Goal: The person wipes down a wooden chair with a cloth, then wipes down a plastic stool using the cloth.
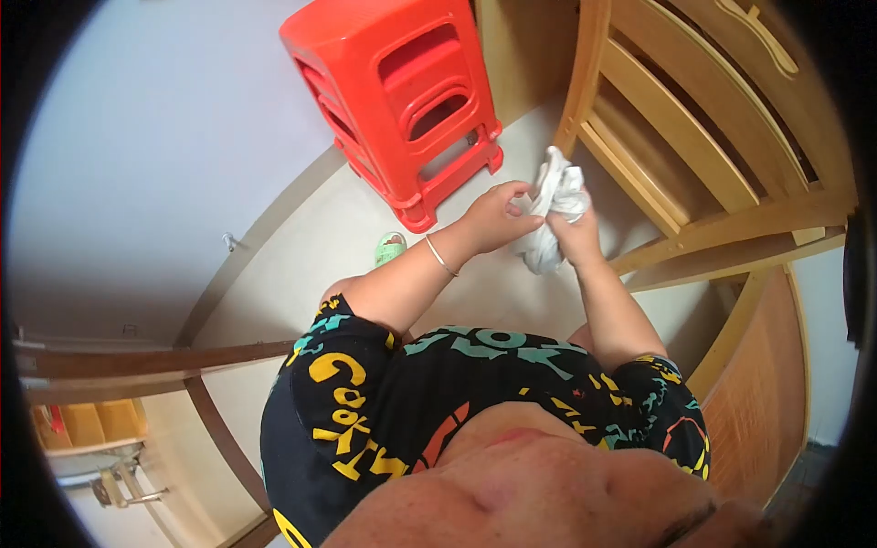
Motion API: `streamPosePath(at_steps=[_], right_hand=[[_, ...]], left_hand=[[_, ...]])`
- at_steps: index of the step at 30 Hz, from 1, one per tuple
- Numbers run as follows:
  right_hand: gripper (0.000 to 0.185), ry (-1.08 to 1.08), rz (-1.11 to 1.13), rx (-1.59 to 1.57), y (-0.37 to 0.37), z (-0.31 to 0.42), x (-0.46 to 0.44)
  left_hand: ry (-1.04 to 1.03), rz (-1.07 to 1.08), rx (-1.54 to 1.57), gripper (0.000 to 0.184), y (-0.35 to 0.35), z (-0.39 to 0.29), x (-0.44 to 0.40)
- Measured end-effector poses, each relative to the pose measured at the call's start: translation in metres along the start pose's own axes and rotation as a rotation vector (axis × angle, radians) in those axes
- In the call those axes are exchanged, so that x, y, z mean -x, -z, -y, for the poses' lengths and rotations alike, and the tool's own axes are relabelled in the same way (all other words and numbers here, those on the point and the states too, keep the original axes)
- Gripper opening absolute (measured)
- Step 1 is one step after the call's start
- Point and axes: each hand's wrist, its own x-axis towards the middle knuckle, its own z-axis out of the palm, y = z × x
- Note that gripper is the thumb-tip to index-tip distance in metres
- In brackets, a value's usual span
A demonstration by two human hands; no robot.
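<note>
A crumpled white cloth (pixel 554 196) is held between the hands, pinched by the curled fingers and thumb of the left hand (pixel 498 219) and gripped by the right hand (pixel 577 239), its fingers partly hidden. Red stools (pixel 402 100) are seen beyond the left fingers, slatted wooden furniture (pixel 676 128) beyond the right.

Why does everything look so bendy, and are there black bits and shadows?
In the head view, the lens seems to bend the wooden slats; black fills the corners; the wall darkens lower down; the white cloth looks pale, with its folds still showing.
</note>
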Motion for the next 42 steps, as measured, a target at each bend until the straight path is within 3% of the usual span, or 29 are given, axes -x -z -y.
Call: streamPosePath(at_steps=[2,3,4,6,8,10,11,13,18,20,22,24,26,28,30,34,36,38,40,42], right_hand=[[0.05,-0.124,0.034,-0.04,-0.003,0.021,-0.006],[0.039,-0.124,0.02,-0.171,-0.013,0.034,-0.004],[0.038,-0.165,0.022,-0.27,-0.02,0.043,-0.004],[0.035,-0.152,0.055,-0.359,-0.04,0.064,0.007],[0.034,-0.229,0.152,-0.433,-0.045,0.059,0.014],[0.034,-0.304,0.22,-0.529,-0.047,0.06,0.03],[0.034,-0.346,0.268,-0.572,-0.052,0.068,0.039],[0.035,-0.378,0.411,-0.641,-0.06,0.081,0.046],[0.039,-0.379,0.382,-0.434,-0.099,0.134,0.071],[0.04,-0.383,0.336,-0.4,-0.116,0.141,0.076],[0.045,-0.349,0.342,-0.353,-0.125,0.14,0.08],[0.048,-0.321,0.38,-0.362,-0.129,0.138,0.084],[0.048,-0.319,0.41,-0.387,-0.131,0.13,0.084],[0.049,-0.377,0.449,-0.43,-0.126,0.123,0.075],[0.052,-0.469,0.47,-0.554,-0.121,0.106,0.057],[0.055,-0.563,0.445,-0.8,-0.125,0.049,0.039],[0.061,-0.61,0.467,-0.794,-0.134,0.033,0.037],[0.061,-0.753,0.61,-0.772,-0.139,0.019,0.026],[0.06,-0.738,0.557,-0.633,-0.151,0.03,0.018],[0.059,-0.662,0.546,-0.628,-0.167,0.037,0.01]], left_hand=[[-0.005,-0.124,-0.19,0.059,0.008,0.011,0.02],[-0.035,-0.158,-0.168,0.047,0.01,0.014,0.029],[-0.039,-0.166,-0.157,0.047,0.013,0.015,0.038],[-0.145,-0.107,0.168,0.039,0.019,0.016,0.053],[-0.23,-0.151,0.094,0.032,0.031,0.014,0.072],[-0.262,-0.186,0.238,0.028,0.044,0.005,0.092],[-0.264,-0.171,0.244,0.028,0.051,0.007,0.102],[-0.079,-0.216,0.46,0.032,0.064,0.011,0.117],[-0.141,-0.182,0.631,0.035,0.066,0.02,0.156],[-0.365,-0.146,0.49,0.031,0.057,0.016,0.173],[-0.367,-0.186,0.366,0.026,0.045,0.011,0.185],[-0.362,-0.239,-0.058,0.025,0.034,0.003,0.198],[-0.288,-0.267,-0.152,0.027,0.041,0.002,0.196],[-0.396,-0.404,0.384,0.026,0.052,-0.002,0.193],[-0.277,-0.446,0.545,0.027,0.08,-0.013,0.197],[-0.32,-0.51,0.625,0.031,0.101,-0.016,0.195],[-0.183,-0.518,0.428,0.029,0.107,0.0,0.205],[-0.133,-0.869,-0.12,0.037,0.116,0.015,0.224],[-0.293,-1.331,-0.688,0.045,0.142,0.028,0.263],[-0.244,-1.736,-1.329,0.056,0.179,0.029,0.321]])
